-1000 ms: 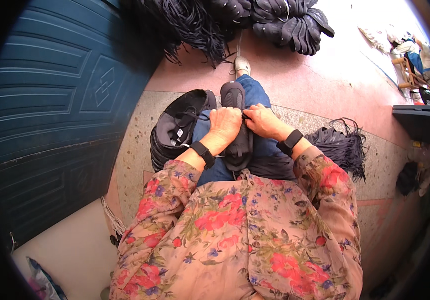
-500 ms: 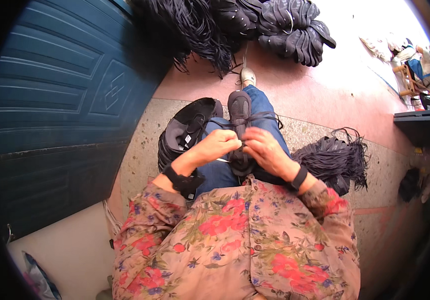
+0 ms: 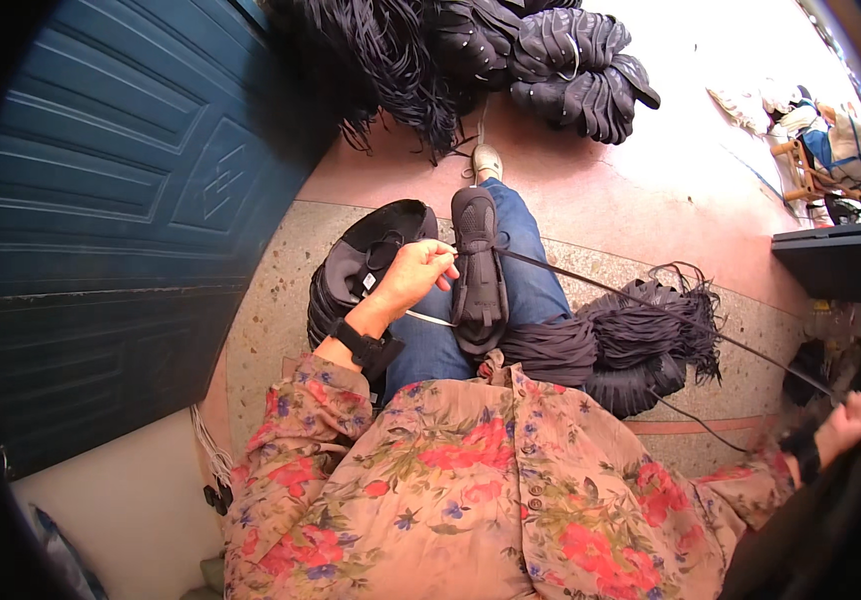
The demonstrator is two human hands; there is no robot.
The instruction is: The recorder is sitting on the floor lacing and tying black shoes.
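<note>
A dark shoe upper (image 3: 478, 270) lies lengthwise on my lap, its toe pointing away from me. My left hand (image 3: 418, 276) is closed in a pinch at its left edge, where a black shoelace (image 3: 641, 300) crosses the upper and meets the fingertips. That lace runs taut to the far right, where my right hand (image 3: 844, 425) grips it with closed fingers, arm stretched out. A thin white strip (image 3: 431, 319) shows between my left wrist and the upper.
Stacked dark shoe uppers (image 3: 329, 290) stand by my left leg. A bundle of uppers with black laces (image 3: 641, 335) lies to my right. Larger piles (image 3: 586, 100) sit on the floor ahead. A blue panelled door (image 3: 101, 200) is at left, a dark ledge (image 3: 831, 245) at right.
My right hand has swung from the upper out to the far right, drawing the black shoelace straight. My left hand has shifted slightly left and away from me.
</note>
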